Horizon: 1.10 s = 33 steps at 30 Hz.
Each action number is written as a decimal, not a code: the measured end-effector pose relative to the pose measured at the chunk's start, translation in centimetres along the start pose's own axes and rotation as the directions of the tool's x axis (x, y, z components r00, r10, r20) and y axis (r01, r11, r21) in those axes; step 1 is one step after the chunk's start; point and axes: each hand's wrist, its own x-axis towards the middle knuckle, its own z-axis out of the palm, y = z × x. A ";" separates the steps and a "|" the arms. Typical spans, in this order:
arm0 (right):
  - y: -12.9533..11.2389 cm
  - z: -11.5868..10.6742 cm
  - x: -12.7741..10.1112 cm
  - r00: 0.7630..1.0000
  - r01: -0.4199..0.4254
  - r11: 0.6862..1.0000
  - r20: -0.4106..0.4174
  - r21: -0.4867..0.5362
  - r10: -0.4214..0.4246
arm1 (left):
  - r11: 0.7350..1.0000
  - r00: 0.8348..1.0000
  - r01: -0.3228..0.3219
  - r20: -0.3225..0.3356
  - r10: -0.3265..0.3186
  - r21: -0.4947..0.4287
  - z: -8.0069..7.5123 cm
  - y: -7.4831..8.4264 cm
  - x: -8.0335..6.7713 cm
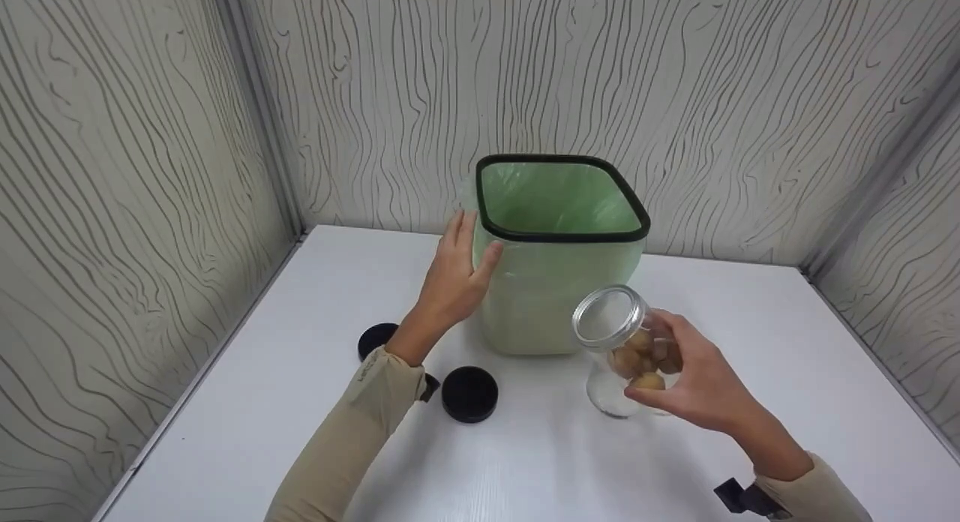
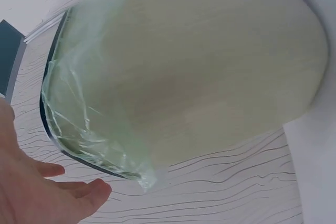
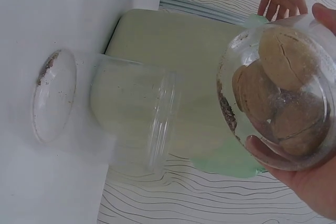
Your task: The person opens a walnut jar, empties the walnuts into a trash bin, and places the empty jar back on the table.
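Observation:
My right hand [image 1: 705, 379] grips a clear jar [image 1: 609, 318], thumb and fingers curled round its side. Several brown walnuts [image 3: 289, 59] lie inside it, with dark crumbs near its base in the right wrist view. The jar is tilted, its mouth leaning toward the green bin [image 1: 559, 297]. Just beyond it, a second clear jar [image 3: 128, 108] stands on the table, with crumbs at its bottom. At the bin's left side is my left hand [image 1: 454, 282], fingers extended near the black rim [image 2: 47, 124]; whether it touches the bin I cannot tell.
A pale green bag [image 2: 79, 103] lines the bin and hangs over its rim. Two black round lids lie on the white table, one [image 1: 469, 394] in front of the bin and another [image 1: 375, 340] partly behind my left forearm. Wood-grain panels [image 1: 390, 94] enclose the back and sides.

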 end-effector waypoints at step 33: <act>-0.1 -5.8 4.0 0.995 -0.056 0.987 -0.094 -0.150 0.043 | 0.998 0.999 0.047 -0.018 -0.047 0.042 1.9 1.1 3.8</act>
